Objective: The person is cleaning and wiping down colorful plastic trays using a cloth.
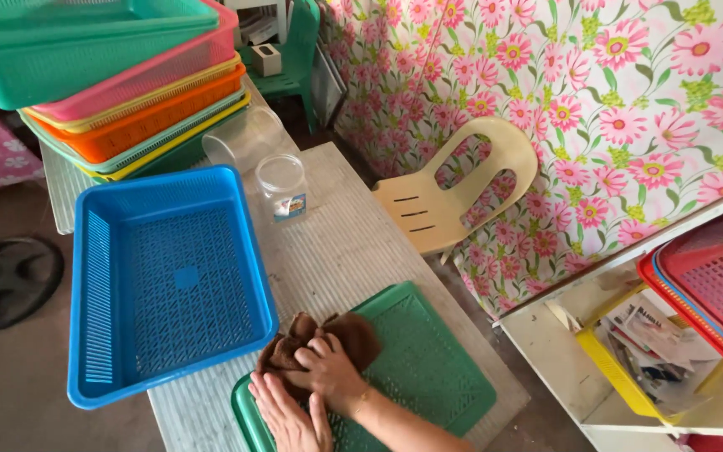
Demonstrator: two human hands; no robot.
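Wiping looks underway: the right hand (pixel 328 372) grips a brown cloth (pixel 320 343) on the green tray's (pixel 437 368) near corner, the left hand (pixel 290 418) lies flat, unclenched, steadying the rim, and fresh mesh needs covering next.

The big basket (pixel 165 285) is blue, the tray (pixel 428 368) is green, and the cloth (pixel 320 339) is brown. The chair (pixel 453 188) is cream. The wall cloth (pixel 596 100) has pink flowers and green leaves.

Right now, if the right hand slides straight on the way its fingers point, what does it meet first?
The right hand rests on the brown cloth, fingers pointing up-left. Past the cloth, the blue basket rim likely comes first; depth unclear.
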